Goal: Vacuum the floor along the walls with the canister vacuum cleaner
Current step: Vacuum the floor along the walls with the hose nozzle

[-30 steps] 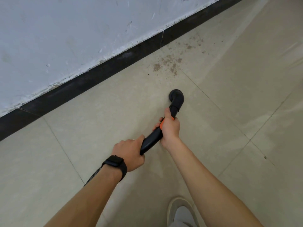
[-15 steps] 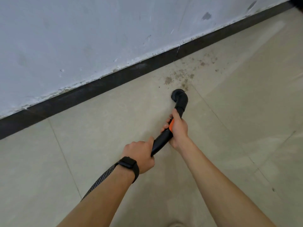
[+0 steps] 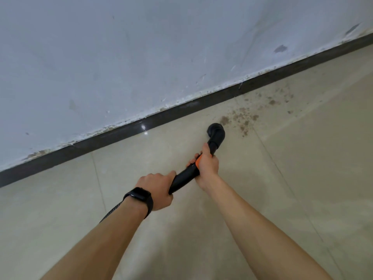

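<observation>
Fingers (image 3: 192, 161) of the right hand (image 3: 209, 167) are wrapped round the black plastic vacuum handle (image 3: 184, 177), right on its orange band (image 3: 197, 162), thumb lying along the top. The left hand (image 3: 156, 190) grips the near end of the same handle in a closed fist, with a black wristband (image 3: 140, 197) on that wrist. A grey braided hose (image 3: 111, 211) runs from the handle under the left forearm toward the near left.

At the far end the round black nozzle (image 3: 216, 131) points down at the beige tiled floor (image 3: 302, 178); can't really tell if it's touching. It sits just beside a scatter of brown dirt (image 3: 242, 118), which spreads off to its far right. The dark skirting board (image 3: 121, 132) runs diagonally just beyond, under a scuffed white wall (image 3: 141, 57).
</observation>
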Action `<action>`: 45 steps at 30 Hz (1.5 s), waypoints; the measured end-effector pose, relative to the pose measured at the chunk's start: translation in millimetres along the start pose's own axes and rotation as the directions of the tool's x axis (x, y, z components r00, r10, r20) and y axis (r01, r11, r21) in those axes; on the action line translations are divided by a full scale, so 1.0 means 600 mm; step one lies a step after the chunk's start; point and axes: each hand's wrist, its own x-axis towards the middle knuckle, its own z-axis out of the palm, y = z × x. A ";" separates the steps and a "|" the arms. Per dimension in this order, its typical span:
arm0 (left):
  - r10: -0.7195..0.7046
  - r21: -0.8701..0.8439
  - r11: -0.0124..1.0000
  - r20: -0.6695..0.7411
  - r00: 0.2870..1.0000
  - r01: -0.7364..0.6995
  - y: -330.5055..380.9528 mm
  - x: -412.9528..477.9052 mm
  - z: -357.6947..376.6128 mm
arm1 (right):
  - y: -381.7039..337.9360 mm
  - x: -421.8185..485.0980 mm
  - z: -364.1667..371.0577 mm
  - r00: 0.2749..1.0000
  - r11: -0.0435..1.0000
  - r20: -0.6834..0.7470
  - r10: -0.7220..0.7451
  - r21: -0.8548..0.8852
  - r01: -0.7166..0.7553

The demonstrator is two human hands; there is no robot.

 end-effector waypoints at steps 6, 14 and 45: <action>-0.052 0.051 0.997 0.026 0.998 0.051 0.009 0.009 -0.061 | -0.033 0.004 0.028 0.998 0.998 0.030 0.055 0.028 -0.056; -0.049 0.086 0.995 0.015 0.999 0.048 -0.017 0.032 -0.098 | -0.046 0.013 0.068 0.998 0.997 0.016 0.066 0.043 -0.067; -0.118 -0.029 0.993 0.026 0.993 0.119 -0.134 -0.025 0.000 | 0.080 -0.027 0.087 0.996 0.995 0.040 0.080 -0.057 -0.078</action>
